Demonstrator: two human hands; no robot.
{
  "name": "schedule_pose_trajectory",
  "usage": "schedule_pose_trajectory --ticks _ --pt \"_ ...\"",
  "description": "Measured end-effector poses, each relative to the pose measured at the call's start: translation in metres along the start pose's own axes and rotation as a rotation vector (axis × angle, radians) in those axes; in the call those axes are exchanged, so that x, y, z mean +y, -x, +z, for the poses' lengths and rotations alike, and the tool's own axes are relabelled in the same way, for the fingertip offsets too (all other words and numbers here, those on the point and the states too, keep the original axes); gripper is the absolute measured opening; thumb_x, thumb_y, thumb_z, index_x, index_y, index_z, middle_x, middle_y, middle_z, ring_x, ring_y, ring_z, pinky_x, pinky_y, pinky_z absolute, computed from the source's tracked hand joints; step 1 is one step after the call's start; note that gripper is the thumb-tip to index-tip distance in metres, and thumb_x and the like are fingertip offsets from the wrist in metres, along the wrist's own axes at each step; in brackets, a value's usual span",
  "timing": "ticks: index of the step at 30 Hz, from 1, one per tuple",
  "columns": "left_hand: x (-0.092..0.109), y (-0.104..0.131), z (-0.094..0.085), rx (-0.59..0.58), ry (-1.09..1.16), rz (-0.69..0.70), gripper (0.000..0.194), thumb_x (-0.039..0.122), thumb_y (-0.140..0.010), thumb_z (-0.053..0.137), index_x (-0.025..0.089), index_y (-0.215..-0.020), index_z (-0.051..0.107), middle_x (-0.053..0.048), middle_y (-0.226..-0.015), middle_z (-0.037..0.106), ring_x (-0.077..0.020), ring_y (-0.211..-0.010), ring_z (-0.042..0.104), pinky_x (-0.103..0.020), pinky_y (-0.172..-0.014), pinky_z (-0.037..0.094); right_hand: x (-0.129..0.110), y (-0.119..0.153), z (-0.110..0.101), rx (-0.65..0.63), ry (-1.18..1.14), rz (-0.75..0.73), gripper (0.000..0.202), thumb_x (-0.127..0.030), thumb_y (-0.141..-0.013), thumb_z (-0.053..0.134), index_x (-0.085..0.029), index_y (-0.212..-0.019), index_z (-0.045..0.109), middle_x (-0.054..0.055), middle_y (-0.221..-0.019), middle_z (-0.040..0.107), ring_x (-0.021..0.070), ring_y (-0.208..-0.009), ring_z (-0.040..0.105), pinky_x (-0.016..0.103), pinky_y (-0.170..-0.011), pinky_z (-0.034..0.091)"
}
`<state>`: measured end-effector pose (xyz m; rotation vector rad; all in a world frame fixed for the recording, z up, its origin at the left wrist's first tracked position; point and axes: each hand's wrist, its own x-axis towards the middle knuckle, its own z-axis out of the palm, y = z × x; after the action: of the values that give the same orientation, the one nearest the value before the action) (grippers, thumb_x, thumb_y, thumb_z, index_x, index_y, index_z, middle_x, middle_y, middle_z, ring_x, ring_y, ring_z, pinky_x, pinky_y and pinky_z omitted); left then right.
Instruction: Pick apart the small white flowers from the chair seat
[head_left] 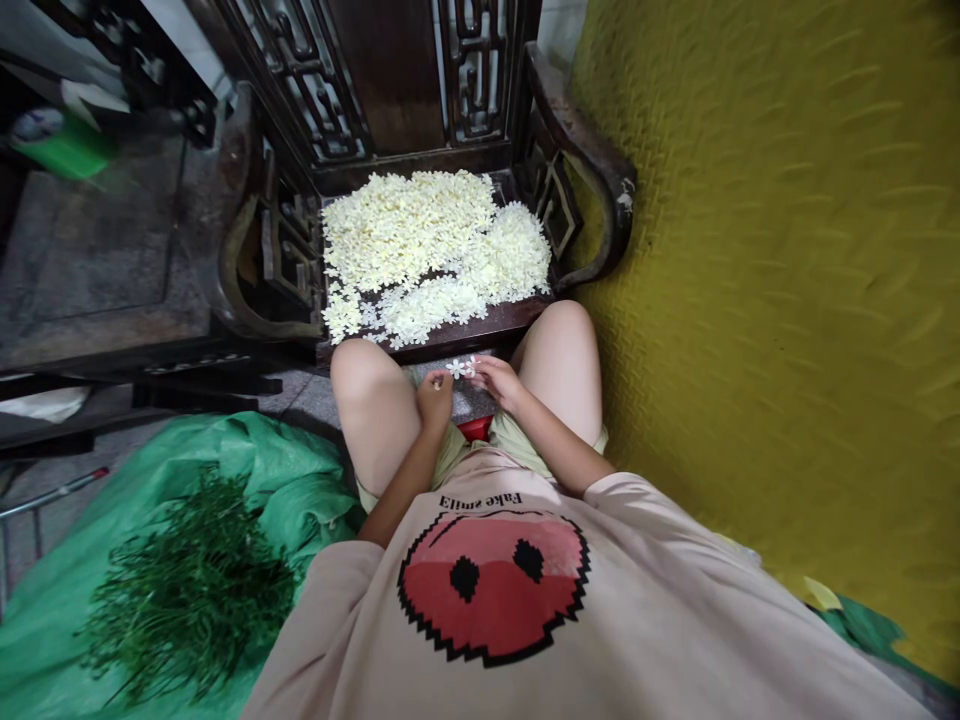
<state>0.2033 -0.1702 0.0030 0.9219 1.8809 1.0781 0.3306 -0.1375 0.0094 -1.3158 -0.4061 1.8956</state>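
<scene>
Between my knees, my left hand (434, 397) is closed, its fingertips at a small white flower (455, 369) with thin petals. My right hand (495, 380) pinches a second white flower (471, 368) right beside the first. Whether a thread or stem joins the two blossoms is too small to tell. Just beyond my hands, many loose white and pale yellow flowers (409, 225) are heaped on the seat of a dark carved wooden chair (480, 332). A whiter pile (514, 255) lies at the seat's right.
A green sack (255, 440) with a bunch of leafy green stems (195, 590) lies at my left. A dark wooden table (82, 260) bearing a green container (67, 145) stands at far left. A yellow textured sheet (772, 250) rises close on my right.
</scene>
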Motion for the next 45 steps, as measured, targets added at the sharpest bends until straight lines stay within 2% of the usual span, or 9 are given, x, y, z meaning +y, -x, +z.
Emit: schedule_pose_trajectory --ticks 6,12,16,19,22,28,33,38,45 --pt "0.001 -0.001 0.000 -0.005 -0.079 -0.017 0.014 0.028 -0.072 0.054 0.017 -0.071 0.062 0.000 -0.063 0.059 -0.0138 -0.061 0.051 -0.025 -0.061 0.036 -0.006 0.007 0.000 -0.111 -0.012 -0.017 0.012 -0.021 -0.068 0.068 -0.019 -0.079 0.063 0.001 -0.088 0.069 0.0098 -0.076 0.062 0.021 -0.069 0.047" --pt "0.000 -0.001 0.000 -0.050 -0.084 0.001 0.013 0.027 -0.071 0.055 0.017 -0.071 0.063 -0.001 -0.065 0.059 -0.0141 -0.061 0.051 -0.025 -0.062 0.037 -0.002 0.008 0.001 -0.164 0.048 0.109 0.014 -0.017 -0.062 0.072 -0.018 -0.075 0.065 0.001 -0.074 0.068 0.0107 -0.069 0.061 0.024 -0.066 0.048" --pt "0.003 0.001 -0.001 -0.068 -0.048 0.017 0.014 0.030 -0.072 0.056 0.017 -0.075 0.063 0.001 -0.063 0.055 -0.0131 -0.060 0.048 -0.024 -0.061 0.036 0.002 0.003 0.000 -0.087 0.095 0.052 0.013 -0.017 -0.061 0.072 -0.016 -0.073 0.068 0.002 -0.069 0.068 0.0098 -0.063 0.059 0.021 -0.059 0.043" --pt "0.009 0.006 -0.003 -0.043 -0.065 0.099 0.021 0.036 -0.075 0.056 0.019 -0.084 0.063 0.002 -0.063 0.051 -0.0120 -0.059 0.046 -0.023 -0.059 0.035 0.004 0.001 -0.001 -0.012 0.151 -0.059 0.014 -0.021 -0.059 0.074 -0.016 -0.071 0.069 0.002 -0.066 0.067 0.0102 -0.062 0.058 0.022 -0.059 0.040" --pt "0.012 0.009 -0.004 -0.080 -0.222 0.229 0.023 0.041 -0.074 0.058 0.021 -0.084 0.064 0.002 -0.063 0.049 -0.0125 -0.059 0.046 -0.024 -0.059 0.033 0.005 0.001 -0.002 0.020 0.200 -0.138 0.018 -0.026 -0.057 0.075 -0.016 -0.071 0.070 0.002 -0.068 0.068 0.0116 -0.064 0.057 0.024 -0.061 0.039" --pt "0.012 0.012 -0.005 -0.021 -0.496 0.401 0.022 0.040 -0.075 0.060 0.021 -0.084 0.063 -0.002 -0.069 0.057 -0.0180 -0.070 0.053 -0.029 -0.069 0.035 0.004 0.004 0.000 0.014 0.201 -0.168 0.026 -0.033 -0.051 0.077 -0.017 -0.071 0.072 0.003 -0.071 0.069 0.0130 -0.066 0.057 0.026 -0.064 0.038" --pt "0.011 0.014 -0.006 -0.045 -0.580 0.490 0.017 0.037 -0.078 0.057 0.021 -0.082 0.065 -0.006 -0.077 0.063 -0.0221 -0.081 0.055 -0.033 -0.075 0.034 0.004 0.004 0.001 -0.021 0.211 -0.152 0.030 -0.036 -0.050 0.077 -0.016 -0.072 0.072 0.003 -0.071 0.069 0.0127 -0.066 0.056 0.026 -0.065 0.038" --pt "0.012 0.015 -0.006 -0.037 -0.460 0.418 0.015 0.034 -0.075 0.061 0.022 -0.082 0.066 -0.006 -0.079 0.063 -0.0226 -0.084 0.055 -0.032 -0.078 0.033 0.003 0.006 0.002 -0.032 0.227 -0.131 0.027 -0.035 -0.053 0.077 -0.017 -0.071 0.071 0.003 -0.070 0.069 0.0127 -0.065 0.056 0.026 -0.061 0.037" --pt "0.013 0.012 -0.006 -0.058 -0.243 0.283 0.015 0.034 -0.075 0.059 0.022 -0.076 0.067 -0.004 -0.073 0.060 -0.0191 -0.074 0.052 -0.029 -0.072 0.035 0.003 0.006 0.003 -0.036 0.213 -0.136 0.025 -0.035 -0.054 0.076 -0.017 -0.071 0.071 0.003 -0.072 0.069 0.0123 -0.065 0.055 0.025 -0.061 0.037"
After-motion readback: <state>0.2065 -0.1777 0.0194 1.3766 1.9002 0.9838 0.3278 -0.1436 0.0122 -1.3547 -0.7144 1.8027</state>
